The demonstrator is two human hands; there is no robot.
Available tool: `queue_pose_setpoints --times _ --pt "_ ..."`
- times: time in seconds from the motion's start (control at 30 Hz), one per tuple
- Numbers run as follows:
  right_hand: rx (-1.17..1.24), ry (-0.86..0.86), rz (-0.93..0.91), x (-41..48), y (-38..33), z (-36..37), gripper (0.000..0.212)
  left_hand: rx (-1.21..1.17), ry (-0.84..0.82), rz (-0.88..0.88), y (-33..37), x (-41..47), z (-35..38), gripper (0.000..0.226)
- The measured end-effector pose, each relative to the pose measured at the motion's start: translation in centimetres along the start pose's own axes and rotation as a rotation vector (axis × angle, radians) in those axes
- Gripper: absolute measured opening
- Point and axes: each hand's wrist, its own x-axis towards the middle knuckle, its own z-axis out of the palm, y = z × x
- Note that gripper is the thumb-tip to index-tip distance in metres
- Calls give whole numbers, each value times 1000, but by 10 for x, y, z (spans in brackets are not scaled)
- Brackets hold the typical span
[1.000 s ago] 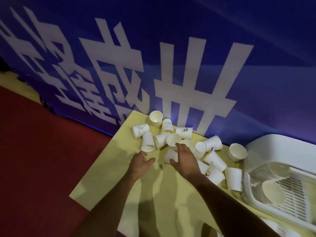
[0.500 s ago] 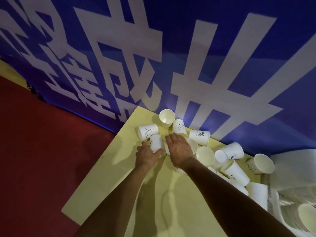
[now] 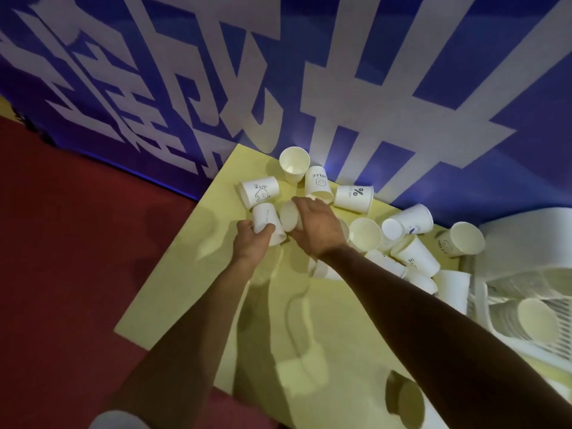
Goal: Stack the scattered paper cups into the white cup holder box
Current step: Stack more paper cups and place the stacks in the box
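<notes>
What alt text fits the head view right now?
Two bare hands work among white paper cups scattered on a yellow table: the left hand grips one cup and the right hand holds a second cup beside it. A white holder box with nested cups inside sits at the right, and a blue banner hangs behind.

Cups [image 3: 354,199] white, some black-printed; counter [image 3: 192,289] pale yellow; floor [image 3: 77,258] dark red; banner [image 3: 387,41] blue, white characters; box [image 3: 526,243] white.
</notes>
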Motion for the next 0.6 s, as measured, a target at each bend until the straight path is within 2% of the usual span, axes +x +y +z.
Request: queue_pose_setpoints --times 0.13,0.27,0.43,0.6 --pt "357 93 208 -11 -13 -19 65 -88 13 -33 -11 -16 -19 76" --pt "660 239 350 -29 -21 -37 63 -110 -7 -43 -20 -39 -21 64" --pt "822 342 473 -67 -1 -62 69 -185 -87 -69 -15 -74 0 65" --pt "981 449 566 -120 34 -95 65 -220 -78 4 -7 -108 36 54"
